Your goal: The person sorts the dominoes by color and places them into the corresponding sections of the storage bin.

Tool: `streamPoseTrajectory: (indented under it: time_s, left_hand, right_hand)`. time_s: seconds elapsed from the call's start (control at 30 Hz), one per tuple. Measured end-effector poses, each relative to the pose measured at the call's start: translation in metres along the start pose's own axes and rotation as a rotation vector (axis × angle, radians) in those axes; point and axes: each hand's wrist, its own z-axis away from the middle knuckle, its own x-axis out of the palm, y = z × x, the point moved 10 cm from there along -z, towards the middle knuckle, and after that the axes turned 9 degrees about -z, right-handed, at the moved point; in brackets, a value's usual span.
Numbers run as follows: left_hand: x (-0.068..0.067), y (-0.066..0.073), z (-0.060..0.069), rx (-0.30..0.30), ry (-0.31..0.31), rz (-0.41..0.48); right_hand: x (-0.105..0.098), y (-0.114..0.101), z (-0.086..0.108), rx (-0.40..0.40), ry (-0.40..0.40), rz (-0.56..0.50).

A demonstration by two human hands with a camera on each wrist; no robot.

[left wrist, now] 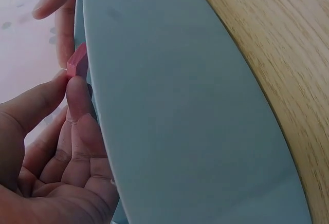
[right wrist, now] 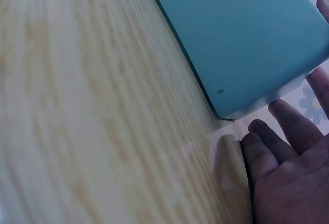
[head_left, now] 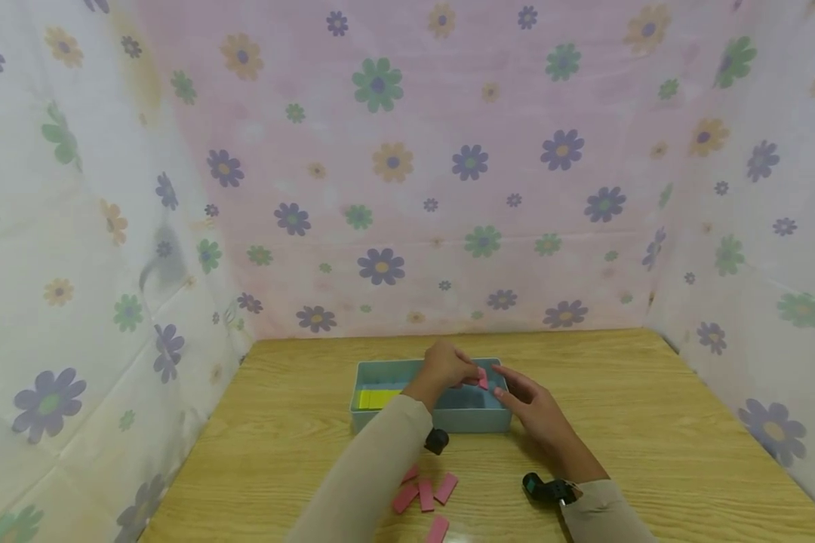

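Note:
A pink rectangular block [head_left: 483, 378] is pinched between the thumb and index finger of my left hand [head_left: 450, 367], over the right part of a blue-grey bin [head_left: 472, 422]. The left wrist view shows the pink block [left wrist: 76, 66] end-on, beside the bin's rim [left wrist: 95, 80]. My right hand [head_left: 539, 411] is at the bin's right end, its fingers extended. In the right wrist view, the right hand's fingers [right wrist: 293, 124] lie against or close to the bin's end wall [right wrist: 288, 88]. Yellow pieces [head_left: 378, 399] lie in the bin's left part; my left forearm covers some of the bin.
Several pink blocks [head_left: 425, 495] lie scattered on the wooden table [head_left: 299, 437] in front of the bin, partly behind my left sleeve [head_left: 373, 467]. A flowered cloth [head_left: 435, 226] hangs behind the table and along both sides. Each wrist bears a black camera [head_left: 546, 490].

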Motion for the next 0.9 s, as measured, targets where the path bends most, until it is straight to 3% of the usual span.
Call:
streamPoseTrajectory:
  time_s: [0.33,0.53,0.9]
  left_hand:
    - [0.003,0.005,0.003,-0.021,0.006,0.014]
    - [0.005,0.004,-0.001,-0.025,0.011,-0.012]
    - [0.013,0.000,-0.004,-0.029,-0.005,0.022]
  right_hand:
    - [-0.001,-0.001,0.000,-0.010,-0.005,-0.010]
    - [0.000,-0.002,-0.001,-0.026,-0.018,-0.021]
    - [0.000,-0.001,0.000,-0.029,-0.027,-0.029]
